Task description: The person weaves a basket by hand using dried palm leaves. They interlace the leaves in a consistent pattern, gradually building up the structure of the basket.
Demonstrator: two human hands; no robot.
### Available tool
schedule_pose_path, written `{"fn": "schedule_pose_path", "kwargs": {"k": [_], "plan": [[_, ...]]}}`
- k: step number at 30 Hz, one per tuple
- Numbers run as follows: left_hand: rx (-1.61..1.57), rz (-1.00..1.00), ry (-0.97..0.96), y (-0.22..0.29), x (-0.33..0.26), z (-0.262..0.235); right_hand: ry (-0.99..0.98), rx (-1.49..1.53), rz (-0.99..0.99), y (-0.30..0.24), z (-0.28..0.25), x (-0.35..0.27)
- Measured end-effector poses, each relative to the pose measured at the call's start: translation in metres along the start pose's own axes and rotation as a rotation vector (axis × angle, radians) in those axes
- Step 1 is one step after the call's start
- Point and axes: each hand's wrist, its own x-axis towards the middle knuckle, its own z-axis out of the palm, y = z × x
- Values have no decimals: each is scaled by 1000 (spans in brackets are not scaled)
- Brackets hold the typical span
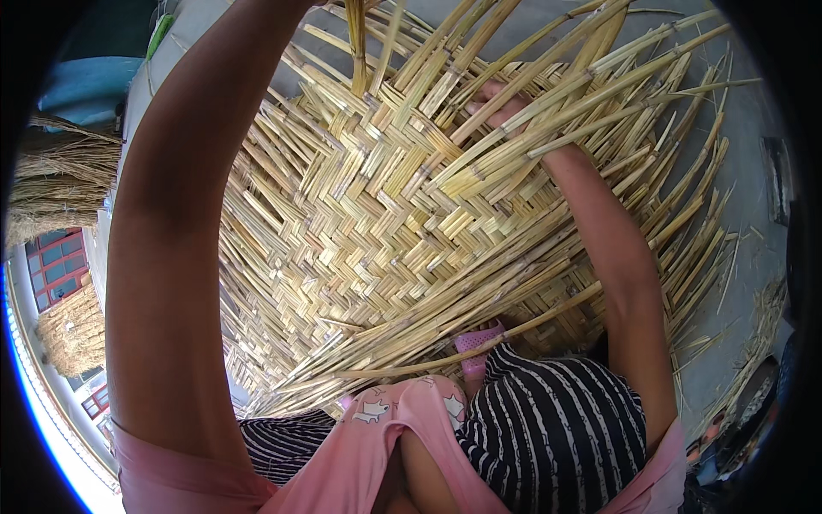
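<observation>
A woven mat of split reed strips [368,223], in a zigzag pattern, spreads before me with loose ends fanning out at its far and right sides. Among the raised reed strips [514,163] at the far right is my right hand [505,107], its fingers bent around some of them; the strips crossing over partly hide it. My left forearm [184,171] stretches past the mat's left side to the upper edge of the picture, where the hand is cut off. Close to that wrist, a folded strip [356,47] stands up from the weave.
Below the mat, my foot in a pink sandal [475,343] rests beside striped black cloth [556,428]. Grey floor [728,188] shows at the right, with reed scraps [758,343] on it. Bundles of dry stalks [64,176] and a blue object [98,81] are at the far left.
</observation>
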Motion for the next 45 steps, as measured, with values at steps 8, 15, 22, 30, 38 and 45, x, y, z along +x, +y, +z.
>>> {"fn": "schedule_pose_path", "kwargs": {"k": [8, 15, 22, 30, 38, 45], "plan": [[2, -184, -158, -105, 3, -6, 21, -363, -298, 17, -10, 7], [491, 30, 24, -140, -8, 42, -206, 116, -79, 87, -17, 16], [697, 153, 39, -164, 7, 20, -134, 342, 233, 37, -19, -7], [656, 187, 52, -169, 1, 23, -431, -113, -131, 36, -16, 10], [612, 207, 45, -164, -1, 30, -469, -93, -29, 23, -30, 1], [586, 208, 45, -166, -1, 25, -337, -266, -412, 44, -29, -1]]}}
